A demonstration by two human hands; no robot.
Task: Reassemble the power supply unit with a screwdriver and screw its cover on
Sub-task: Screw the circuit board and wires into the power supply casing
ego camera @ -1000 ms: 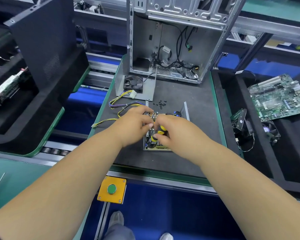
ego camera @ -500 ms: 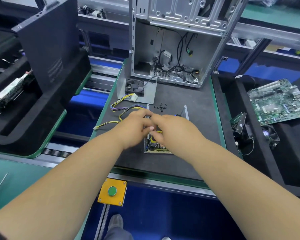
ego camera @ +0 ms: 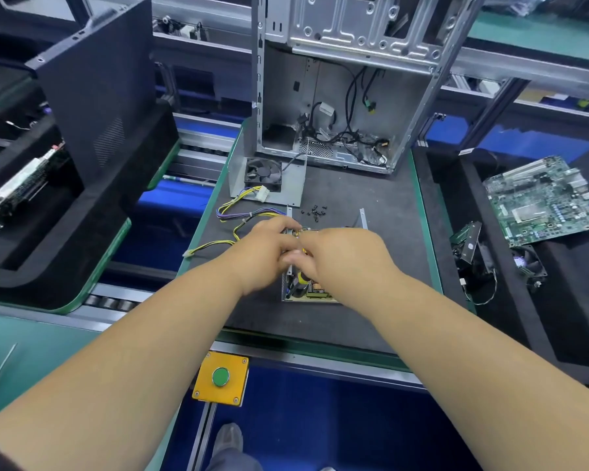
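Here, going left to right, we saw a black panel [ego camera: 96, 96] standing in a foam tray, then yellow wires [ego camera: 232, 229] trailing across the mat [ego camera: 381, 198]. Our left hand [ego camera: 269, 256] curled over the open supply [ego camera: 315, 290] at mid-mat; what it pinched, we could not tell. Our right hand [ego camera: 347, 256] gripped a yellow-black screwdriver [ego camera: 301, 277] over the board. Beyond lay screws [ego camera: 317, 212], the cover with its fan [ego camera: 264, 180], the case [ego camera: 337, 79] and, far right, a motherboard [ego camera: 544, 202].
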